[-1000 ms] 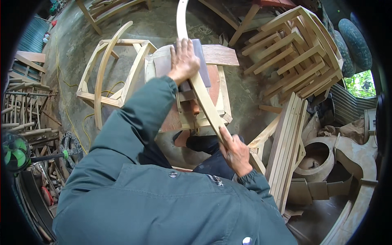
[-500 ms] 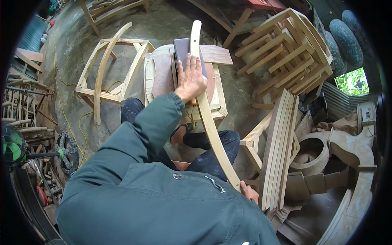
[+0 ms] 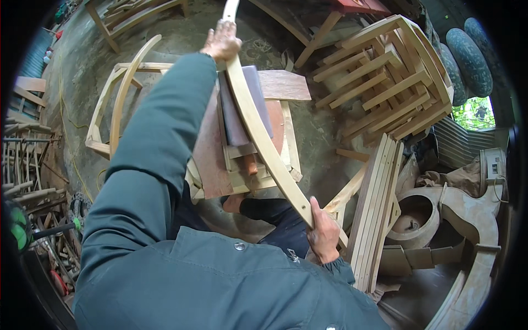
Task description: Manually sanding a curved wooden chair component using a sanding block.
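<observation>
A long, curved strip of pale wood (image 3: 258,132) slants across in front of me, its far end cut off by the top edge of the picture. Near its far part my left hand (image 3: 223,41) is closed over the wood. My right hand (image 3: 323,234) grips its near end, thumb up beside a small drilled hole. Just below the strip lies a flat, purple-grey slab (image 3: 256,102), tilted on a low wooden stand (image 3: 209,165) with plywood pieces. An orange-brown handle-like piece (image 3: 251,164) pokes out below the slab.
Another curved strip (image 3: 124,99) leans over a wooden frame (image 3: 99,118) on the left. Stacked frames (image 3: 390,82) stand far right, with a bundle of straight slats (image 3: 374,214) close to my right hand. A green-bladed fan (image 3: 19,228) is at the far left.
Both hands and the curved strip have shifted away from me, and the far end has left the picture. More of the purple-grey slab shows. The view has also shifted slightly.
</observation>
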A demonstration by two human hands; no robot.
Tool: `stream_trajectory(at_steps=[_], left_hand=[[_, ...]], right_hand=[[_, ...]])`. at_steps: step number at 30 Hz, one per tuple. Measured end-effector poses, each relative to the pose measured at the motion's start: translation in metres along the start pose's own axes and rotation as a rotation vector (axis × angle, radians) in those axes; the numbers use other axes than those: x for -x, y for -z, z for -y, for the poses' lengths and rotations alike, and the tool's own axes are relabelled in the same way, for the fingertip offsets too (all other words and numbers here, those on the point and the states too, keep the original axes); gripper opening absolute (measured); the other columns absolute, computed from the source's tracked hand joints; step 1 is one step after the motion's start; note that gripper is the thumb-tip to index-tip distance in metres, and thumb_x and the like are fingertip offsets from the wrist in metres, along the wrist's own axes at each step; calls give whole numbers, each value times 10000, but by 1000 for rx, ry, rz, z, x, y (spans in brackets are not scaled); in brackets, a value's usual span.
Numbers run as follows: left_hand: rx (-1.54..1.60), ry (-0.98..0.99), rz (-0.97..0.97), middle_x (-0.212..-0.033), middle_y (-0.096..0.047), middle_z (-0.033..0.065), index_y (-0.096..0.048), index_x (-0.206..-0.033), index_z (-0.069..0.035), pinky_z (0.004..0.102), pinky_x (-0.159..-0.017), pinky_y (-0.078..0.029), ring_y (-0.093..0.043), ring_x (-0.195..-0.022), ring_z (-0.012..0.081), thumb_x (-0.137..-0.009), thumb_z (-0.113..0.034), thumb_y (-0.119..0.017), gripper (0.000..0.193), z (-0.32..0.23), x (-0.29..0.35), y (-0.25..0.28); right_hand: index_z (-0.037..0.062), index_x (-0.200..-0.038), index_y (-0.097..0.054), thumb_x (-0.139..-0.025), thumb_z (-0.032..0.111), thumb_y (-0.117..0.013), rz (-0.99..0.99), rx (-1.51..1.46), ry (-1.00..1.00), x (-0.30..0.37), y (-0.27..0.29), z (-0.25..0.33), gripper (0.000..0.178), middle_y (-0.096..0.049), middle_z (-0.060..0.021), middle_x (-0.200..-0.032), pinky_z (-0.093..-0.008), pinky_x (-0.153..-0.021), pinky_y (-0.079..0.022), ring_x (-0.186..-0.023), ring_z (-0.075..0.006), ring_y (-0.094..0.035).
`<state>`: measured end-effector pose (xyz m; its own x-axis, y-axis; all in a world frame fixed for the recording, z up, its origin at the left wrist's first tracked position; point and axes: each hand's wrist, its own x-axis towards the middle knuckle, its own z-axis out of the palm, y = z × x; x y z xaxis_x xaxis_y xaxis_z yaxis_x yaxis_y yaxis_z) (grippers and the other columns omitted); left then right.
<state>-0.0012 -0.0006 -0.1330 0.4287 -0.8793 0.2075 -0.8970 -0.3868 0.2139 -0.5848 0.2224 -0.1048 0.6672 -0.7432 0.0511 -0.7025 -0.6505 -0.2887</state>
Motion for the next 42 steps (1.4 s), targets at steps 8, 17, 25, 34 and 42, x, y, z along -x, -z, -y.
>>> stream_trajectory(at_steps=[8, 17, 25, 34, 42], left_hand=[[-45, -43, 32, -1694, -257, 247, -289, -1595, 67, 618, -1273, -185, -161, -1603, 422, -1002, -291, -418, 705, 7, -16, 2], [53, -123, -99, -1642, -291, 335, -312, -1555, 136, 677, -1233, -218, -221, -1550, 531, -947, -290, -524, 772, -85, 180, -1], [136, -144, -59, -1664, -223, 323, -250, -1581, 137, 669, -1245, -178, -139, -1582, 499, -894, -267, -603, 872, -164, 362, 32], [1669, 449, -40, -1306, -526, 160, -112, -1621, -7, 372, -909, -588, -660, -1047, 246, -920, 4, -666, 894, -200, 450, 55], [1413, 197, -86, -1320, -448, 204, -38, -1649, 7, 392, -1011, -509, -555, -1147, 310, -942, -151, -710, 989, -246, 413, 80]], right_hand=[[166, -1543, -518, -676, -29, -796, -11, -36, 28, -22, -1, -2, 931, -581, -120, -806, -452, -657, -502, -719, -329, -634], [187, -1415, -605, -658, 8, -765, 114, -29, -3, 164, 30, -61, 794, -560, -101, -796, -432, -643, -472, -721, -328, -608], [203, -1350, -589, -614, -19, -776, 278, -129, -147, 341, 68, -64, 791, -603, -115, -882, -473, -742, -471, -861, -361, -632], [143, -1308, -636, -611, 91, -755, 172, -85, -158, 423, 72, -30, 709, -558, -128, -845, -430, -745, -432, -810, -358, -573], [1, -1290, -612, -851, 33, -760, -215, -409, -269, 374, 40, 11, 464, -698, -175, -891, -396, -677, -540, -759, -301, -696]])
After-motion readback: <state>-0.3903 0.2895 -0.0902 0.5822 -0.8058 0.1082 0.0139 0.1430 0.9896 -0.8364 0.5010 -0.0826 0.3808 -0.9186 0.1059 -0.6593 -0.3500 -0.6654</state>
